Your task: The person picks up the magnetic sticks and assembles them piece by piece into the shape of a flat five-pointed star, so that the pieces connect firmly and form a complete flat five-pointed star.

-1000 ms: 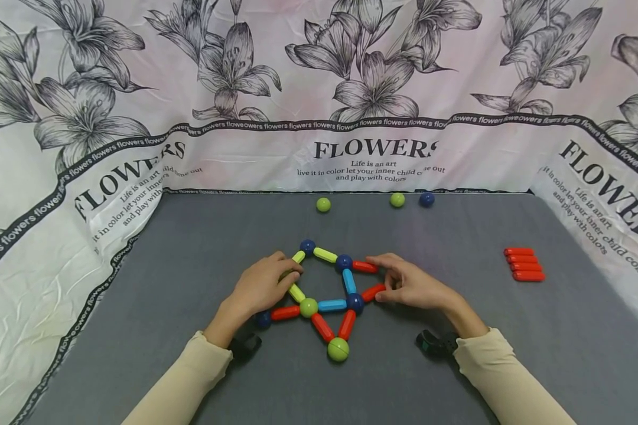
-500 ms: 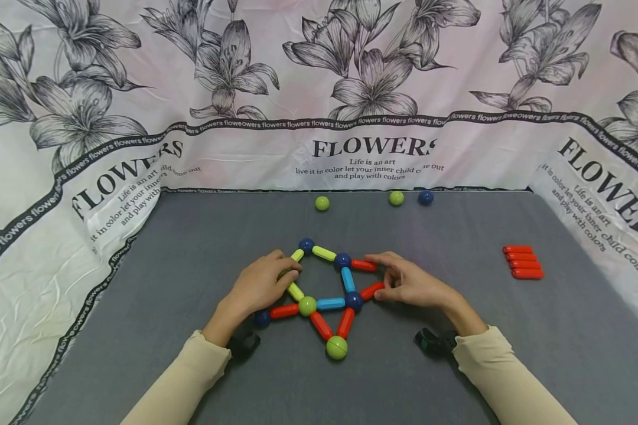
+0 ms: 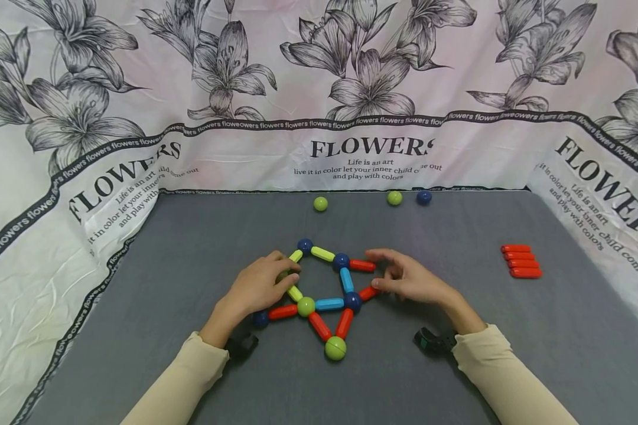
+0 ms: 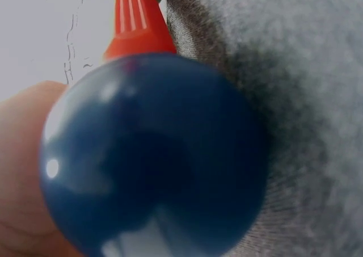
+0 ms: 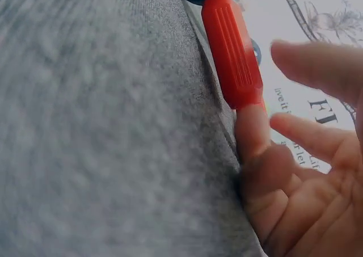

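Finding: your left arm [image 3: 172, 381] and right arm [image 3: 513, 375] extend forward, angled inward.
Your left hand [image 3: 262, 285] is back upward, fingers bent and thumb opposed in a grip; the left wrist view shows only a blurred part of it. Your right hand [image 3: 413, 281] has its index finger [image 5: 317, 70] extended, well clear of the thumb [image 5: 252, 132]; the middle finger [image 5: 312, 139] points forward between them, and the remaining fingers fold toward the palm. Your sleeves [image 3: 491, 357] end just behind both wrists, which are bare at the top.
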Action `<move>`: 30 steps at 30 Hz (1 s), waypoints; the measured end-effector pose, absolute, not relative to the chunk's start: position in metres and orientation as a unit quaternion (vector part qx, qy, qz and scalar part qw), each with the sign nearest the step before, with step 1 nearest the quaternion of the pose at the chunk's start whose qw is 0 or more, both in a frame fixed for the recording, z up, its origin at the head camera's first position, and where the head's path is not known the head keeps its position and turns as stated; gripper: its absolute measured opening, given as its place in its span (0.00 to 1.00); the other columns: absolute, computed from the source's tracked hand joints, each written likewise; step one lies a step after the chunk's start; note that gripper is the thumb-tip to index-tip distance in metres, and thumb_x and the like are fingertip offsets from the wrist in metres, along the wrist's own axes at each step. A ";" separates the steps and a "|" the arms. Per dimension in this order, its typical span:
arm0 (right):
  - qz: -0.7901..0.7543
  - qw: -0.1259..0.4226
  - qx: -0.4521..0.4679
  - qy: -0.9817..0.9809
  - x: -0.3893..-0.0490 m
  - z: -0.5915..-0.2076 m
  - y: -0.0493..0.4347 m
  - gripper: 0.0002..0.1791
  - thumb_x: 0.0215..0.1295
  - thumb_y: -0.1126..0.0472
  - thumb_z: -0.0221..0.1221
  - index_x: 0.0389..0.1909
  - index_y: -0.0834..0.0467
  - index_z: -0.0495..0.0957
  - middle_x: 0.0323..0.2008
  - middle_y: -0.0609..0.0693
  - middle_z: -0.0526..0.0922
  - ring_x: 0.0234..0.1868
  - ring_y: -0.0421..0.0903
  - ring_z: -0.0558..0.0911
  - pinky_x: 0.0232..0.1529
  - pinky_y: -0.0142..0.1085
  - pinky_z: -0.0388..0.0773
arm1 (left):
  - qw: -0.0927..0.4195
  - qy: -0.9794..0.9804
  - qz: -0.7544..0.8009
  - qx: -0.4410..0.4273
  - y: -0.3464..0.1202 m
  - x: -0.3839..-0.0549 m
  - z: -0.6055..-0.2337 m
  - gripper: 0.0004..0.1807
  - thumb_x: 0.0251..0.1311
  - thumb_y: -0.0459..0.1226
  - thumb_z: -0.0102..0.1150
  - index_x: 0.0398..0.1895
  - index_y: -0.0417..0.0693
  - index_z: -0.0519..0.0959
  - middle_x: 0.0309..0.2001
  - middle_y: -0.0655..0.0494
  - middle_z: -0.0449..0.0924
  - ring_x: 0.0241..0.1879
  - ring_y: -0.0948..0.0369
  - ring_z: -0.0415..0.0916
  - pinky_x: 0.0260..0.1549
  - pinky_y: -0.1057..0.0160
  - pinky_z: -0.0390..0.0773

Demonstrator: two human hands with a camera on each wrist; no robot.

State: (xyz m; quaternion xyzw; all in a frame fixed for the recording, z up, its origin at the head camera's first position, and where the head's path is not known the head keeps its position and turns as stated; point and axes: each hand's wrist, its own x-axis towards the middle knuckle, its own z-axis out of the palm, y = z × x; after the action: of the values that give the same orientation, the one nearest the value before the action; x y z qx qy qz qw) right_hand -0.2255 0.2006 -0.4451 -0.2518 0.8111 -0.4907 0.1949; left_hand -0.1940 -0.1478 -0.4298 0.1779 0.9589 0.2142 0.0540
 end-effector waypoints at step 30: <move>-0.583 -0.117 0.149 0.790 -0.327 -0.449 0.244 0.27 0.72 0.57 0.60 0.68 0.59 0.68 0.53 0.48 0.72 0.23 0.32 0.74 0.19 0.26 0.73 | 0.071 0.953 0.217 0.200 -0.152 -0.192 -0.425 0.19 0.74 0.49 0.54 0.62 0.56 0.81 0.62 0.52 0.77 0.57 0.50 0.76 0.55 0.46 0.78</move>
State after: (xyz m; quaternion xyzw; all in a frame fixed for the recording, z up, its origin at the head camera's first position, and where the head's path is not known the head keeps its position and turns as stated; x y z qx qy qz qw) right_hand -0.3274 0.2435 -0.4494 0.1486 0.7904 -0.5826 -0.1173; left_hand -0.1922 -0.1518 -0.4251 0.2000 0.9528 0.2171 0.0711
